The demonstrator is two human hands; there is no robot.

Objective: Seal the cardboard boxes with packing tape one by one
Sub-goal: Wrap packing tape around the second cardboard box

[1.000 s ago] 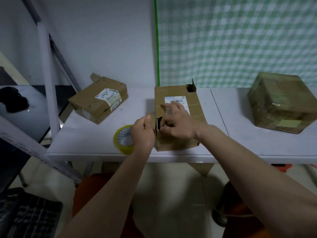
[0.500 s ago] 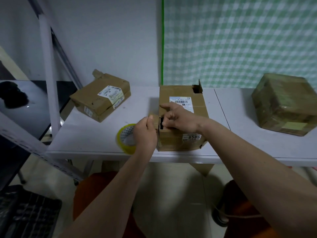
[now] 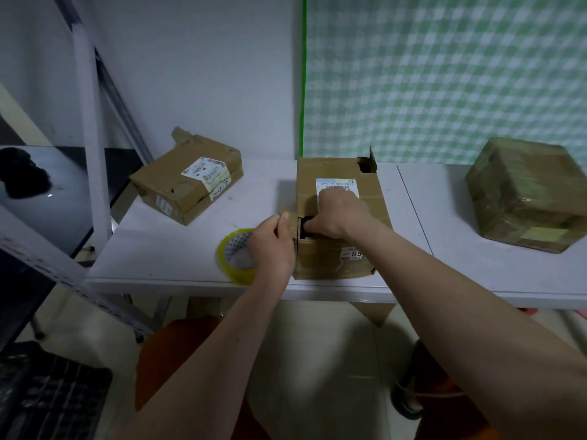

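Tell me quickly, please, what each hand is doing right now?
Left hand: pinches a side flap of the middle cardboard box.
Right hand: fingers curled at the box's dark gap; whether it grips anything cannot be told.

The middle box sits on the table at its front edge. The tape roll stands just left of it, also at the front edge. A second box lies further left and back, near the wall. A wrapped box sits well apart on the right, beyond the table seam. The left hand is at the middle box's left side; the right hand rests on its top.
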